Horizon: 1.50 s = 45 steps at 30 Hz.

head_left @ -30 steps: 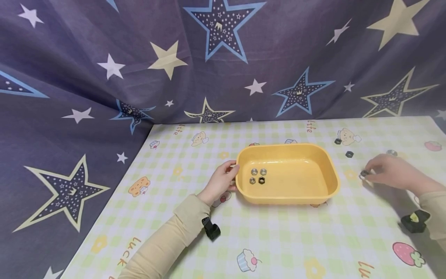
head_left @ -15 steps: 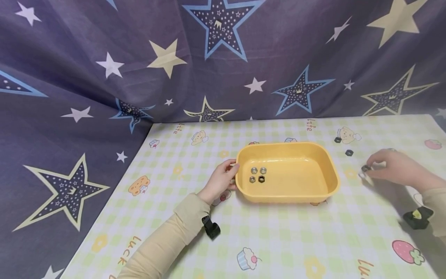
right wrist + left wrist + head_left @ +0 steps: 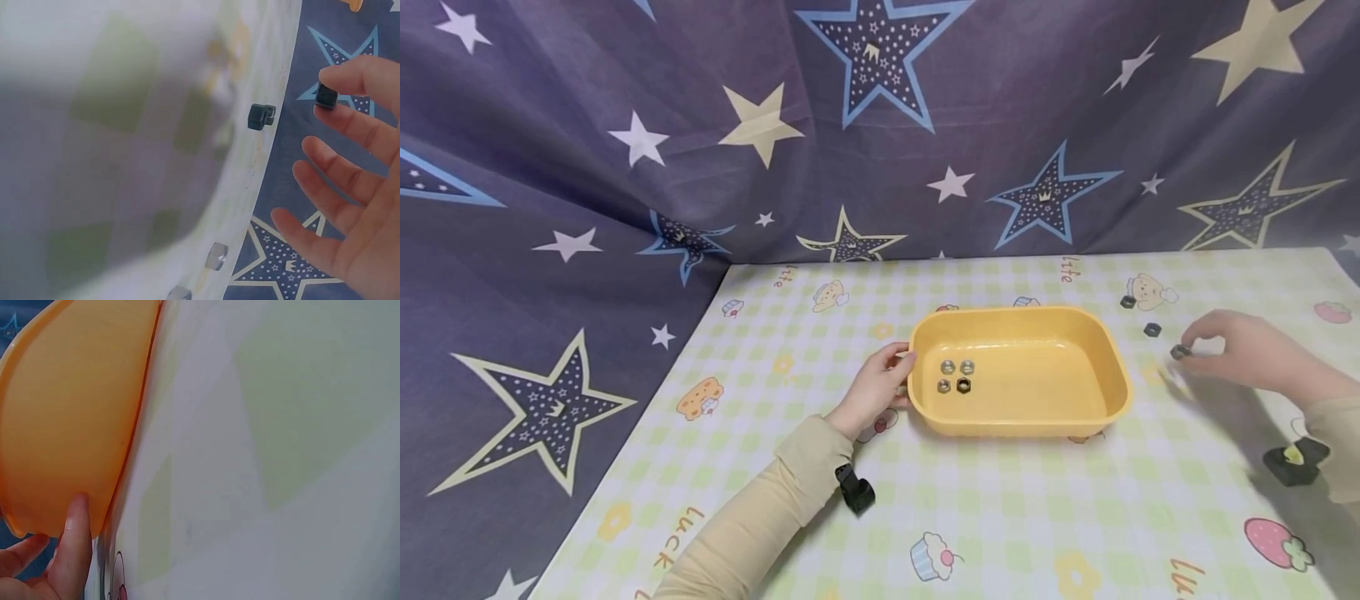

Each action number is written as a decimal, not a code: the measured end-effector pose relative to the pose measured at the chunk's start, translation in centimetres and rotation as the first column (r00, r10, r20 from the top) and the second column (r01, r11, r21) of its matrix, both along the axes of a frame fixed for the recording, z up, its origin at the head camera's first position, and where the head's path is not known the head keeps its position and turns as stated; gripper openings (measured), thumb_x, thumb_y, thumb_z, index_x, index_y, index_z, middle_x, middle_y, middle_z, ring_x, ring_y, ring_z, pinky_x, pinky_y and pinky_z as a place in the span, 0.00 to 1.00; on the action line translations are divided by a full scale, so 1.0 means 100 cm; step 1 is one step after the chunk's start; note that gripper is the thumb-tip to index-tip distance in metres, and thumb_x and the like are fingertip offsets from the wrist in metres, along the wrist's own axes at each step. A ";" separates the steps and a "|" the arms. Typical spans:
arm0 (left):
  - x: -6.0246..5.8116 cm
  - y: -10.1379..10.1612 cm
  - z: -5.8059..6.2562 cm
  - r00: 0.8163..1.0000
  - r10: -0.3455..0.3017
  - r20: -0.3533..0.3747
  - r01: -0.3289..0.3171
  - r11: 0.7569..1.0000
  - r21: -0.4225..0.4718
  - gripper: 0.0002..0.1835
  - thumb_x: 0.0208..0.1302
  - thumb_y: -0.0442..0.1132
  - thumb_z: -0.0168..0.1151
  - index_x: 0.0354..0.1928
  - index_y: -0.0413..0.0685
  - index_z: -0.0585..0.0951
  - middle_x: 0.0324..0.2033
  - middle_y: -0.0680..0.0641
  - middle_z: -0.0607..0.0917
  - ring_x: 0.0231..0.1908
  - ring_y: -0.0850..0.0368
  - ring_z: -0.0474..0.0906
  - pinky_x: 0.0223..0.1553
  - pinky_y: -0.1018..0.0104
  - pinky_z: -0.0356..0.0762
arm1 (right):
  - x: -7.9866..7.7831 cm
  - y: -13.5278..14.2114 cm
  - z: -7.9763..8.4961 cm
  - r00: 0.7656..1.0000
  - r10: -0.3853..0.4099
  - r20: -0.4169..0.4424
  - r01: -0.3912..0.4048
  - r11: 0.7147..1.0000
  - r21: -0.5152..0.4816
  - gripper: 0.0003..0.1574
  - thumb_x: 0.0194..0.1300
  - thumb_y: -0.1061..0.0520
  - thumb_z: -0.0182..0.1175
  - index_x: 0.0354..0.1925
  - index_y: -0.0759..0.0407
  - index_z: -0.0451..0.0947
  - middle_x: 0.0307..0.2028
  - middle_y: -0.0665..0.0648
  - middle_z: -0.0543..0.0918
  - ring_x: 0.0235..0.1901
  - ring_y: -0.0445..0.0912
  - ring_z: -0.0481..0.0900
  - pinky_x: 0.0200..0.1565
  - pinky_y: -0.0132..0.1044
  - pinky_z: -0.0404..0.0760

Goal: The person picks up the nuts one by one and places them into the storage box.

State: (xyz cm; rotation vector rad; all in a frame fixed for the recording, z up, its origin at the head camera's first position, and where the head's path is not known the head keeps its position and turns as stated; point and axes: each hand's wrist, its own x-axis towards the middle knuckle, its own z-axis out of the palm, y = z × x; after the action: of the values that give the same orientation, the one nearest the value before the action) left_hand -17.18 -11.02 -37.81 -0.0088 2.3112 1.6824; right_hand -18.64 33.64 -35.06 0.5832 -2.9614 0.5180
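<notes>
My left hand (image 3: 872, 387) holds the left end of a yellow plastic tub (image 3: 1018, 429). In the left wrist view a finger lies along the tub's outer wall (image 3: 81, 425), and others reach its rim. Inside the tub, towards its left, sit three silver nuts (image 3: 967, 367) and a dark nut (image 3: 963, 386). To the right of the tub, my right hand (image 3: 1255, 354) pinches a black hex nut (image 3: 326, 95) between thumb and index finger, above the table; the other fingers are spread apart.
Two black nuts (image 3: 1152, 330) lie on the checked tablecloth (image 3: 1000, 500) beyond the tub's right end. Two silver nuts (image 3: 217, 256) show in the right wrist view. A dark star-print curtain (image 3: 880, 192) hangs along the table's back and left edges.
My right hand and its pinched nut have moved a little up and away, towards the back of the table. The left hand, the tub and the nuts inside have stayed in place.
</notes>
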 end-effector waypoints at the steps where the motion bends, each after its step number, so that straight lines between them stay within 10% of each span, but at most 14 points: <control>1: 0.000 0.000 0.000 1.000 0.000 0.000 0.000 1.000 0.000 0.21 0.73 0.46 0.48 0.64 0.47 0.69 0.45 0.41 0.73 0.32 0.56 0.81 0.33 0.63 0.87 | 0.000 0.000 0.000 1.000 0.007 -0.009 -0.007 1.000 -0.007 0.15 0.47 0.59 0.70 0.35 0.64 0.81 0.38 0.68 0.82 0.41 0.66 0.78 0.44 0.60 0.76; 35: 0.000 0.001 0.002 1.000 0.011 0.017 -0.011 1.000 0.016 0.23 0.73 0.46 0.48 0.65 0.47 0.68 0.43 0.42 0.74 0.33 0.55 0.81 0.34 0.61 0.87 | -0.012 -0.055 0.036 0.988 0.117 -0.104 -0.127 0.988 -0.089 0.13 0.48 0.61 0.70 0.35 0.61 0.81 0.42 0.66 0.81 0.44 0.60 0.77 0.43 0.60 0.80; 45: 0.017 0.007 0.034 1.000 -0.004 0.029 0.003 1.000 0.009 0.22 0.74 0.41 0.47 0.65 0.39 0.66 0.43 0.39 0.74 0.35 0.51 0.81 0.40 0.55 0.86 | -0.019 -0.069 0.041 0.975 0.151 -0.162 -0.167 0.982 -0.086 0.11 0.47 0.62 0.71 0.32 0.59 0.80 0.38 0.61 0.82 0.39 0.55 0.78 0.40 0.52 0.81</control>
State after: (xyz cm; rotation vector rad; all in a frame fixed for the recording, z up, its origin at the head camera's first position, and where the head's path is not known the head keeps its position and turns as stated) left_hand -15.47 -10.35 -34.45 -0.0274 2.2809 1.6797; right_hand -20.56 26.77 -30.91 0.8153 -2.7396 0.5998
